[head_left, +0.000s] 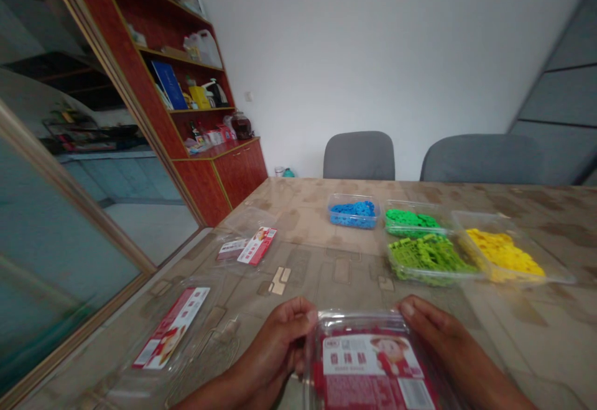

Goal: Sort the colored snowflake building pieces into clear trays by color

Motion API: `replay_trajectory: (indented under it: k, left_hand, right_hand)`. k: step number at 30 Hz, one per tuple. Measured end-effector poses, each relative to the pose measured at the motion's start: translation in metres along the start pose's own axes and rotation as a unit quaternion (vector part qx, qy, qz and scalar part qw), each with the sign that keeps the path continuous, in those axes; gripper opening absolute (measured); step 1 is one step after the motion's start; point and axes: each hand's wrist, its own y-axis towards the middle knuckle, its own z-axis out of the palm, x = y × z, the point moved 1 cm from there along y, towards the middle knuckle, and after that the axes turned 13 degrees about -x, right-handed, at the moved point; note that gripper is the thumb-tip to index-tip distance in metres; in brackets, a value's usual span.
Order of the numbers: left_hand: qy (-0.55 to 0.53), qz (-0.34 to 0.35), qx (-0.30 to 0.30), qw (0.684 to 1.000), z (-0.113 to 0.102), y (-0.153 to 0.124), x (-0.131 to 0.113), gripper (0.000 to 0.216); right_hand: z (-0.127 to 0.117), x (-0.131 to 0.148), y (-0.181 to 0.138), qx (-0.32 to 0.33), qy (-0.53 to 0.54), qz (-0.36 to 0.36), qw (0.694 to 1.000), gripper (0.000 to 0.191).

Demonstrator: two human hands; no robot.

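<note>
Between my two hands is a clear plastic box (364, 382) with a red and white label on its lid and red contents showing through the sides. My left hand (284, 338) grips its far left corner, thumb on the rim. On the opposite side, my right hand (436, 329) holds the far right corner, fingers along the edge. The box's near end runs out of the bottom of the view. Beyond it stand open clear boxes of blue pieces (357, 216), green pieces (415, 222), light green pieces (426, 257) and yellow pieces (504, 254).
Clear lids with red and white labels lie on the left of the table, one nearer (172, 329) and others farther back (256, 245). Two grey chairs (359, 155) stand along the far edge. A reddish wooden cabinet (237, 170) and a glass sliding door (60, 260) are at left.
</note>
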Motion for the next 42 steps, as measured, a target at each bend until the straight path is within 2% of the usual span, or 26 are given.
replay_trajectory:
  k: [5,10,14,18,21,23,27,29,31,34,38,42]
  left_hand:
    - [0.022,0.055,-0.031,0.998,0.0,0.0,0.007,0.047]
    - [0.046,0.116,-0.057,0.991,-0.002,0.004,0.016,0.048]
    - [0.038,0.097,-0.052,0.993,-0.005,0.004,0.02,0.049]
    - [-0.003,0.029,-0.038,0.999,-0.003,0.0,0.015,0.049]
    - [-0.027,-0.017,-0.022,0.999,0.0,-0.002,0.009,0.05]
    - [-0.013,-0.004,-0.016,1.0,-0.001,-0.004,0.008,0.049]
    - [0.069,0.097,-0.011,0.993,-0.007,-0.011,0.01,0.044]
    - [0.097,0.115,-0.006,0.989,-0.009,-0.015,0.01,0.045]
    - [0.099,0.108,0.004,0.989,-0.011,-0.018,0.01,0.05]
    - [0.047,0.089,0.034,0.994,-0.011,-0.015,0.012,0.054]
    - [-0.027,0.04,0.039,0.998,-0.012,-0.009,0.017,0.047]
    - [-0.045,-0.001,0.034,0.998,-0.013,-0.008,0.018,0.045]
  right_hand:
    - [0.0,0.007,-0.003,0.003,0.024,0.032,0.999,0.045]
    - [0.001,0.017,-0.002,0.003,-0.001,-0.005,1.0,0.049]
    - [0.003,0.007,0.008,0.007,-0.026,-0.034,0.999,0.055]
    - [0.005,-0.004,0.014,0.031,0.006,0.013,0.999,0.061]
    - [0.007,-0.005,0.014,0.023,0.029,0.018,0.999,0.061]
    - [0.007,-0.004,0.013,0.012,0.03,0.01,0.999,0.06]
    - [0.007,0.001,0.013,0.01,0.004,-0.008,1.0,0.063]
    - [0.006,0.003,0.013,0.009,-0.006,-0.012,1.0,0.063]
    - [0.006,0.003,0.013,0.015,-0.011,-0.011,1.0,0.062]
    - [0.005,0.002,0.012,0.021,-0.015,-0.015,1.0,0.06]
    - [0.004,0.001,0.013,0.023,-0.015,-0.014,1.0,0.059]
    - [0.002,-0.003,0.018,0.063,0.0,0.014,0.998,0.057]
